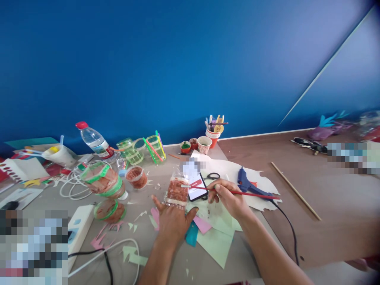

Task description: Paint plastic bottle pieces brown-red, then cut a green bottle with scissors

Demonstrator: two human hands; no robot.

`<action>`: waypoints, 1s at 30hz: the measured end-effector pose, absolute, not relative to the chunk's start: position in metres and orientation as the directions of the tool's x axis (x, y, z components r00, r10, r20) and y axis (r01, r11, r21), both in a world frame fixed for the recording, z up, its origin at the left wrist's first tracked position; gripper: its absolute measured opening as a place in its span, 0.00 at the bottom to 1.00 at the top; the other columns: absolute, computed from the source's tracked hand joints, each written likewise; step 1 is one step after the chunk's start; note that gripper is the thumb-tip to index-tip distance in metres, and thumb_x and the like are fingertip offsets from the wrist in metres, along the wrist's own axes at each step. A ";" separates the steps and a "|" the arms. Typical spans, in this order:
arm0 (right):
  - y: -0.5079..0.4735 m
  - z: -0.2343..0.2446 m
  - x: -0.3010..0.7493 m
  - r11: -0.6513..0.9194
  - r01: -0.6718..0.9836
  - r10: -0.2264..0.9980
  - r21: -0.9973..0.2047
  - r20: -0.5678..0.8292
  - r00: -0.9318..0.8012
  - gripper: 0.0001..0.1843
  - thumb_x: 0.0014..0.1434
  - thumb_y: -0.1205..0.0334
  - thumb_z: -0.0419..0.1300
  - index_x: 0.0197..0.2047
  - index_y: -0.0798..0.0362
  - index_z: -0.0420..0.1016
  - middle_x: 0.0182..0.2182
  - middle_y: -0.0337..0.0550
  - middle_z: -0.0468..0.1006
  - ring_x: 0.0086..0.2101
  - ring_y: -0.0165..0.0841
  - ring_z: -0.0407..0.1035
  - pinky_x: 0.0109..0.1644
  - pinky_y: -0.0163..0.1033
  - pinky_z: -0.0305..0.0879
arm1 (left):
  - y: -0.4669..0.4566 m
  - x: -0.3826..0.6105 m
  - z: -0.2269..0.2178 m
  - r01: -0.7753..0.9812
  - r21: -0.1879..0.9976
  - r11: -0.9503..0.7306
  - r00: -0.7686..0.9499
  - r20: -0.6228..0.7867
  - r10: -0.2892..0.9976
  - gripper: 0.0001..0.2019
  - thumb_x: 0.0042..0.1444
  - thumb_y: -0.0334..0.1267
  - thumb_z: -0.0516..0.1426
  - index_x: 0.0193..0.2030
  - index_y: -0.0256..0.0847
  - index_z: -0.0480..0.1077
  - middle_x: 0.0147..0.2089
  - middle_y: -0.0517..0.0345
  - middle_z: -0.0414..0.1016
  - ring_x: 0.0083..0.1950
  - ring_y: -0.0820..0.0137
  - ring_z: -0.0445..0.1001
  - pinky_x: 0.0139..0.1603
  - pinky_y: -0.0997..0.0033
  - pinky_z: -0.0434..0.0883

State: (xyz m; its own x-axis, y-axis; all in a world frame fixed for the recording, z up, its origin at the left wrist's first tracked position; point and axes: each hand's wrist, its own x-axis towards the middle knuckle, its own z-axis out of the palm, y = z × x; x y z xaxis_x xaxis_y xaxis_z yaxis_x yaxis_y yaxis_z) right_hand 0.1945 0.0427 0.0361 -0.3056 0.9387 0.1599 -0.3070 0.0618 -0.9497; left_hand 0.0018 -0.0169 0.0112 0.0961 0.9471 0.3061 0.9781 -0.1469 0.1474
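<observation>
Grey tabletop [204, 277]: left hand [173, 222], fingers spread; just beyond it, boxy clear plastic container [177, 192], reddish-brown-painted. Right hand [228, 197]: gripping slim red-handled paintbrush [252, 194]; light, even strokes advised.

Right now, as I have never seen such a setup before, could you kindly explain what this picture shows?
There is no machine here, just a person's two bare hands. The single view comes from a camera worn on the head, looking forward and down. The right hand holds a red-handled brush, its tip at a clear plastic piece coated in what looks like reddish-brown paint. The left hand is at that piece's near end; how firmly it grips, I cannot tell. Around them on the tabletop are a phone, a blue glue gun, pale green paper and, farther back on the left, a red-capped water bottle.
</observation>
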 end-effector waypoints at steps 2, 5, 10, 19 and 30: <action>0.043 0.037 0.194 0.044 -0.291 0.932 -0.956 0.145 -0.333 0.14 0.59 0.52 0.62 0.32 0.55 0.79 0.19 0.43 0.80 0.19 0.31 0.70 0.23 0.35 0.59 | -0.017 0.002 0.013 0.979 0.143 -0.142 0.095 0.295 0.951 0.26 0.59 0.47 0.58 0.63 0.44 0.67 0.61 0.37 0.70 0.63 0.40 0.68 0.60 0.17 0.28; 0.042 0.037 0.194 0.044 -0.274 0.938 -0.961 0.134 -0.319 0.15 0.59 0.51 0.61 0.32 0.55 0.79 0.19 0.43 0.80 0.19 0.31 0.70 0.23 0.36 0.60 | -0.017 0.002 0.014 0.980 0.145 -0.136 0.089 0.293 0.952 0.25 0.58 0.47 0.58 0.61 0.43 0.69 0.60 0.36 0.72 0.63 0.39 0.67 0.61 0.16 0.34; 0.042 0.036 0.195 0.047 -0.283 0.926 -0.958 0.148 -0.347 0.15 0.59 0.50 0.62 0.32 0.55 0.79 0.18 0.43 0.79 0.19 0.32 0.70 0.23 0.36 0.60 | -0.017 0.001 0.014 0.981 0.148 -0.122 0.073 0.300 0.951 0.25 0.58 0.47 0.58 0.61 0.42 0.70 0.63 0.35 0.67 0.65 0.39 0.65 0.62 0.18 0.37; 0.044 0.038 0.191 0.050 -0.340 0.946 -0.939 0.154 -0.287 0.18 0.57 0.47 0.64 0.33 0.54 0.79 0.17 0.42 0.78 0.19 0.32 0.70 0.23 0.36 0.58 | -0.017 0.000 0.013 0.982 0.148 -0.119 0.073 0.287 0.955 0.29 0.60 0.48 0.57 0.66 0.42 0.63 0.63 0.36 0.69 0.65 0.40 0.65 0.62 0.18 0.33; 0.045 0.034 0.200 0.119 -0.263 0.947 -0.958 0.189 -0.260 0.12 0.58 0.53 0.62 0.31 0.53 0.79 0.17 0.40 0.77 0.18 0.32 0.69 0.24 0.37 0.60 | -0.016 -0.002 0.013 0.977 0.168 -0.134 0.085 0.272 0.959 0.29 0.60 0.50 0.56 0.66 0.42 0.62 0.65 0.36 0.66 0.64 0.40 0.66 0.62 0.18 0.33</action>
State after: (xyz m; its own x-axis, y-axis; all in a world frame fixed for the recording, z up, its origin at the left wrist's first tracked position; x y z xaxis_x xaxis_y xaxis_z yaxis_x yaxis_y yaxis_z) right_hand 0.2003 0.0451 0.0344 -0.2599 0.9470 0.1886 -0.2626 0.1187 -0.9576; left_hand -0.0017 -0.0162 0.0133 0.0850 0.9586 0.2719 0.9767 -0.1341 0.1676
